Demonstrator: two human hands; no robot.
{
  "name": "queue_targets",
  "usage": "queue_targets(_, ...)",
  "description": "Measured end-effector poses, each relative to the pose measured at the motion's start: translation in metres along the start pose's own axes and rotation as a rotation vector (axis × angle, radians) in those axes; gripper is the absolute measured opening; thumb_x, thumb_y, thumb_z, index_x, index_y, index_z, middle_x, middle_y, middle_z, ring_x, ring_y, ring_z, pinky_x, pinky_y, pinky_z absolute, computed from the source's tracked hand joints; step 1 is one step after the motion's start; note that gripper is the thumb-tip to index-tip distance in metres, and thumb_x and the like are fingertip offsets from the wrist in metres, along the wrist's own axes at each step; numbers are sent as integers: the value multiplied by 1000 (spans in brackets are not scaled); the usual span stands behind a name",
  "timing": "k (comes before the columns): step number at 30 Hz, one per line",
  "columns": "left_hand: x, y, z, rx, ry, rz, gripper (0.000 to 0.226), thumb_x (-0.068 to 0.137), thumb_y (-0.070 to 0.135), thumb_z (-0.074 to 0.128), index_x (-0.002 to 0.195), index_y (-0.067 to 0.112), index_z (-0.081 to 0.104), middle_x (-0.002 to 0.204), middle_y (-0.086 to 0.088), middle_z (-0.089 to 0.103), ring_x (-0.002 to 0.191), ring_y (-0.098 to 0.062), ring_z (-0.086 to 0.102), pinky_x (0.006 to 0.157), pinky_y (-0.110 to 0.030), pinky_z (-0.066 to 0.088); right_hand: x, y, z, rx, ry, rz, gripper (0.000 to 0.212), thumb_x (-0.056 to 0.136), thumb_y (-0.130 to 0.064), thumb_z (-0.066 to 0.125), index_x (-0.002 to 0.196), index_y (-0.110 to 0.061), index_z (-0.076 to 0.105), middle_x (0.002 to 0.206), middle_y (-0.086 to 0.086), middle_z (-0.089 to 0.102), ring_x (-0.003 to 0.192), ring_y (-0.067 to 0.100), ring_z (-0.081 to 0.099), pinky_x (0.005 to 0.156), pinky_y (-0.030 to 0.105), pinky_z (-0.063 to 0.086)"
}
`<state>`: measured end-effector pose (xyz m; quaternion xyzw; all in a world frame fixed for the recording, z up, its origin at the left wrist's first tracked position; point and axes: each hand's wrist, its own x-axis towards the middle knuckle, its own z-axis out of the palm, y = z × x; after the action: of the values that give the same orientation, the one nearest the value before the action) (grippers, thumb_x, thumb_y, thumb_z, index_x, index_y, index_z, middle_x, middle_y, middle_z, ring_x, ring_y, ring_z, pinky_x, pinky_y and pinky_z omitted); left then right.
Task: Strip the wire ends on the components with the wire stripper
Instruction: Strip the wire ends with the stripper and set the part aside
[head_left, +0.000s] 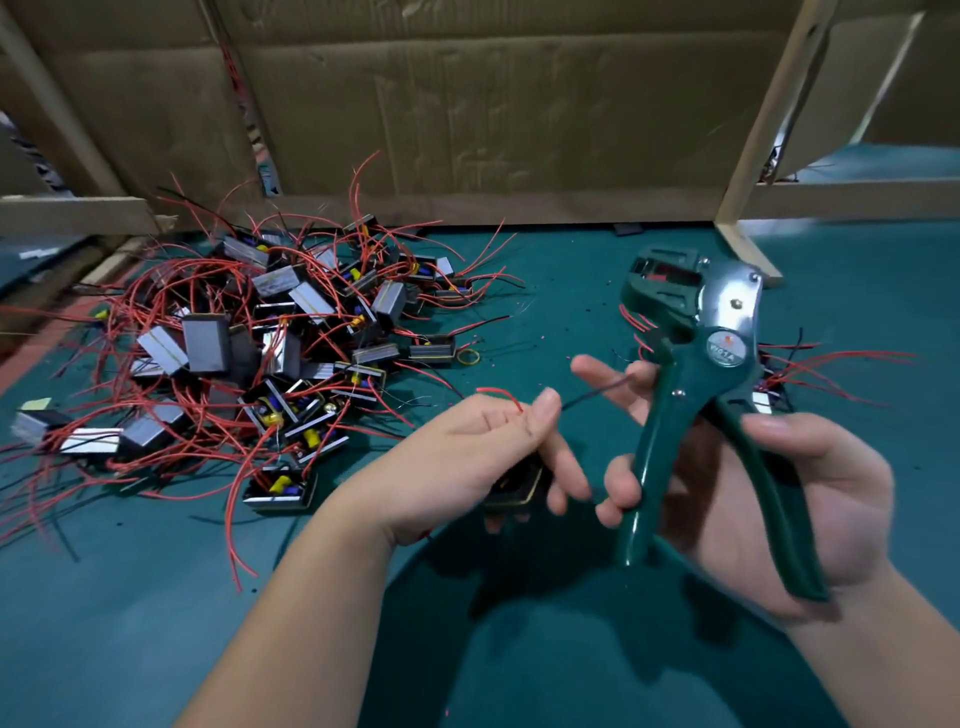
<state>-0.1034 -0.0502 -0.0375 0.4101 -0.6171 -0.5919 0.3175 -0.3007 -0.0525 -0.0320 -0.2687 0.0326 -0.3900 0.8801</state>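
Observation:
My right hand (810, 499) grips the green handles of the wire stripper (696, 374), its jaws pointing up and away. My left hand (478, 457) holds a small black component (519, 486) under its fingers and pinches the component's wires between thumb and forefinger. A red wire (501, 395) curls up above the thumb, and a black wire (592, 392) runs right toward my right fingertips beside the stripper. A big pile of components with red and black wires (270, 343) lies on the green mat at the left.
A smaller heap of components with red wires (779, 374) lies behind the stripper at the right. Cardboard panels (467, 114) and wooden frame bars (769, 135) close off the back. A yellow rubber band (468, 356) lies on the green mat (561, 291).

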Motion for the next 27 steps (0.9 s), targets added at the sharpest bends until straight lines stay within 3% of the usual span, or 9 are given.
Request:
queue_targets(4, 2, 2, 3, -26, 37, -44, 47, 95, 42, 42, 70, 15, 71, 58, 0, 63, 47, -9, 52, 48, -16, 42, -2, 0, -1, -101, -21, 13, 58, 82, -10, 61, 132, 10, 41, 127, 28, 47, 87, 45, 56, 82, 57, 43)
queue_targets(8, 3, 1, 2, -94, 170, 3, 26, 97, 26, 45, 92, 13, 66, 60, -2, 66, 46, -10, 55, 47, -16, 41, -2, 5, -9, -269, 174, -70, 71, 59, -18, 82, 122, 4, 57, 112, 22, 59, 75, 41, 63, 71, 54, 52)
queue_targets(12, 3, 0, -4, -77, 312, 76, 24, 92, 29, 49, 82, 15, 66, 60, 0, 67, 47, -11, 58, 44, -14, 42, 0, 1, -10, -269, 306, -150, 72, 48, -20, 85, 115, -3, 64, 92, 14, 61, 74, 39, 65, 71, 51, 55)
queue_targets(17, 4, 1, -7, -109, 472, 196, 24, 79, 37, 56, 79, 17, 70, 60, 0, 67, 48, -13, 58, 47, -17, 45, 1, -3, -9, -310, 250, -131, 69, 57, -23, 79, 120, -2, 60, 96, 19, 63, 77, 39, 64, 75, 53, 54)
queue_targets(22, 8, 2, -4, -175, 655, 304, 17, 81, 28, 63, 71, 17, 71, 55, 0, 64, 47, -13, 54, 50, -18, 47, 0, 6, -9, -347, 212, 92, 70, 59, -23, 81, 121, 3, 59, 90, 27, 62, 73, 43, 61, 72, 56, 51)
queue_targets(27, 7, 3, -7, -170, 713, 327, 18, 84, 23, 64, 68, 22, 73, 53, 3, 61, 48, -10, 51, 50, -19, 44, 0, 11, -7, -285, 83, 216, 59, 72, -17, 72, 123, 7, 54, 90, 26, 59, 76, 43, 60, 74, 57, 48)
